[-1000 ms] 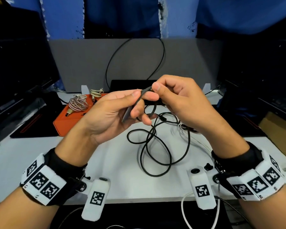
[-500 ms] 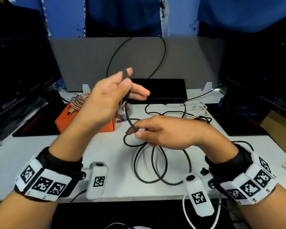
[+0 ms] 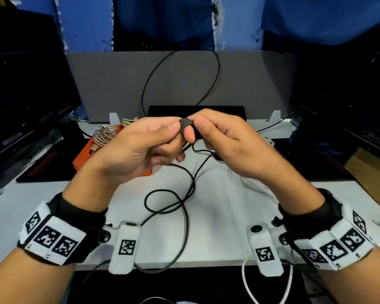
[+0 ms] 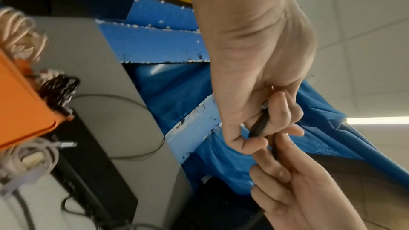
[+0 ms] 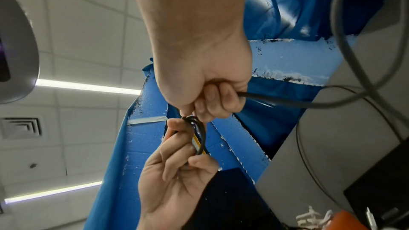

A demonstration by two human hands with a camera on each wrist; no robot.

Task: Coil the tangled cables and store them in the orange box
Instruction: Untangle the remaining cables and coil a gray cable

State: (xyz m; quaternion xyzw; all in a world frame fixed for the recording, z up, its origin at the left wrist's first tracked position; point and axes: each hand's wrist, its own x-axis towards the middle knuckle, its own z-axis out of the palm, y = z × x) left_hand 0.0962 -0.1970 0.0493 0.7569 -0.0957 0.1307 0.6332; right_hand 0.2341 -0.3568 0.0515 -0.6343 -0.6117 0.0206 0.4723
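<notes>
Both hands meet above the table's middle, holding a thin black cable (image 3: 185, 216). My left hand (image 3: 173, 132) pinches a small bundle of its loops (image 3: 185, 122) between thumb and fingers. My right hand (image 3: 196, 128) pinches the same bundle from the right, and the strand runs out of its curled fingers (image 5: 221, 99). The rest of the cable hangs down and lies in loose loops on the white table (image 3: 42, 200). The orange box (image 3: 86, 156) sits behind my left hand and holds a braided coil (image 3: 104, 134). In the left wrist view the cable (image 4: 258, 127) passes between both hands' fingers.
A flat black device (image 3: 228, 110) lies at the back against a grey panel (image 3: 110, 84). White cables (image 3: 269, 141) lie on the table behind my right hand. Dark monitors stand on both sides, and a black pad (image 3: 46, 165) lies left of the box.
My left hand has come down from its raised position. My right hand has risen from the table with a length of cable to meet it. Fewer loops lie on the table.
</notes>
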